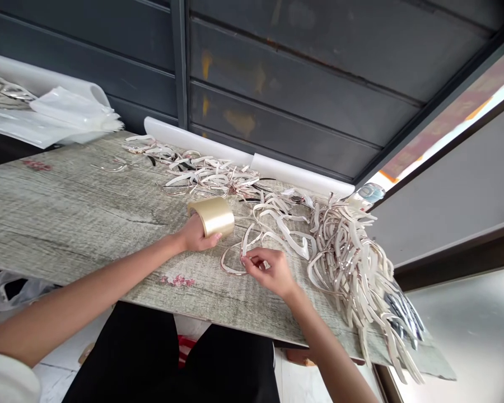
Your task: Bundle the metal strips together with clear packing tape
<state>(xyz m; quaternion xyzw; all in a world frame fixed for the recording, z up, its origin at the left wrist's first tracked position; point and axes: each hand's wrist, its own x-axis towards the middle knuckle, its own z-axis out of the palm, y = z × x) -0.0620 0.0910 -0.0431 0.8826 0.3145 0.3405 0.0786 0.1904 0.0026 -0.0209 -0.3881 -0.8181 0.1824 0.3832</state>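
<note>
My left hand (195, 232) is closed round a wide roll of yellowish packing tape (219, 217), its fingers inside the core and the thumb along the lower edge. Just right of it, the thumb and forefinger of my right hand (274, 270) pinch a thin curved white strap (246, 242) with a shiny pinkish edge. Part of that strap loops on the tabletop below the fingertips. Past my right hand lie more loose white straps (292, 238), some of them overlapping.
A large heap of straps (348, 257) hangs over the table's right end. Another loose pile (218, 173) runs along the back, before a white roll (193, 137) by the dark panelled wall. Clear plastic bags (71, 115) lie at the far left. The wood-patterned table (88, 207) has a front edge near my legs.
</note>
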